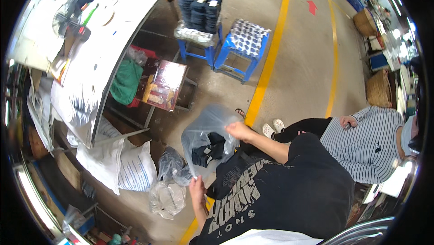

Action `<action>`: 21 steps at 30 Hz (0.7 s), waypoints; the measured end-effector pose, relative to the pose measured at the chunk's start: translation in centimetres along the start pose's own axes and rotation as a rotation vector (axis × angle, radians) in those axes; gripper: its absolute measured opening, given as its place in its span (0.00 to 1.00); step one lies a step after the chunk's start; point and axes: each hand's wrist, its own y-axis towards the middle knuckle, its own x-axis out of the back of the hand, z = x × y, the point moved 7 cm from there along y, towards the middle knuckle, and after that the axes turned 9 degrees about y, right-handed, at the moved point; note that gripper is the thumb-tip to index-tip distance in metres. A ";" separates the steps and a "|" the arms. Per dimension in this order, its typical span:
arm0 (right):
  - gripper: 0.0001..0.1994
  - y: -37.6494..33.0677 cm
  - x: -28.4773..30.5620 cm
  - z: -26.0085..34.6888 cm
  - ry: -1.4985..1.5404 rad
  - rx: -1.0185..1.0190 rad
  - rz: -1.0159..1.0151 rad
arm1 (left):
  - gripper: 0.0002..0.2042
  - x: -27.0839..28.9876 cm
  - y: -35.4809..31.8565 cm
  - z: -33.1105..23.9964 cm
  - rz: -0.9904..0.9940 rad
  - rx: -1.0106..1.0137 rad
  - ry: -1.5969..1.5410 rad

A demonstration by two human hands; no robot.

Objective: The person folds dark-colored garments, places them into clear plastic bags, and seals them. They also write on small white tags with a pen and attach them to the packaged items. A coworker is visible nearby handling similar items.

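A clear plastic bag hangs open in front of me. Several dark folded cloth pieces lie inside it. The fingers of my left hand are closed on the bag's near edge. At the opposite side of the mouth, my right hand grips the rim, partly smeared by motion. Just left of the bag, on the floor, sit a crumpled clear bag and another clear bag with pale contents.
White sacks lean under a white-topped table at left. Ahead stand a blue stool with stacked dark cloth and a blue stool with a dotted cover. A person in a striped top stands at right.
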 end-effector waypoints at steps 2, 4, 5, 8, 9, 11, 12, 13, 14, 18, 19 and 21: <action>0.20 -0.4 4.3 3.5 0.281 0.068 -0.038 | 0.11 -2.1 -2.4 -7.7 -0.079 -0.135 0.107; 0.19 -3.4 9.9 9.2 0.376 -0.067 -0.121 | 0.12 -4.7 -4.0 -14.7 0.028 -0.349 0.087; 0.18 -4.1 12.6 11.1 0.458 0.044 -0.161 | 0.12 -6.4 -4.4 -17.7 0.068 -0.430 0.108; 0.15 -4.1 20.7 17.4 0.551 0.271 -0.187 | 0.13 -11.8 -6.7 -25.9 0.129 -0.647 -0.026; 0.14 -4.5 23.2 19.1 0.574 0.309 -0.199 | 0.14 -14.4 -7.9 -28.7 0.129 -0.678 -0.096; 0.13 -5.4 27.8 23.6 0.641 0.334 -0.142 | 0.15 -18.2 -9.5 -32.6 0.158 -0.750 -0.208; 0.13 -5.5 29.7 25.8 0.676 0.351 -0.114 | 0.15 -19.6 -9.8 -33.9 0.184 -0.785 -0.253; 0.15 -5.5 31.0 28.2 0.739 0.415 -0.151 | 0.15 -21.0 -10.0 -35.3 0.211 -0.821 -0.298; 0.14 -5.0 32.8 29.6 0.726 0.449 -0.153 | 0.15 -22.7 -10.0 -35.9 0.238 -0.830 -0.309; 0.13 -3.3 38.6 37.0 0.713 0.517 -0.186 | 0.17 -29.0 -9.5 -39.4 0.376 -0.884 -0.203; 0.13 -2.6 40.5 38.5 0.684 0.546 -0.214 | 0.17 -30.7 -9.1 -40.4 0.373 -0.870 -0.140; 0.13 0.3 43.8 41.0 0.625 0.581 -0.254 | 0.17 -34.3 -8.0 -42.1 0.430 -0.868 -0.104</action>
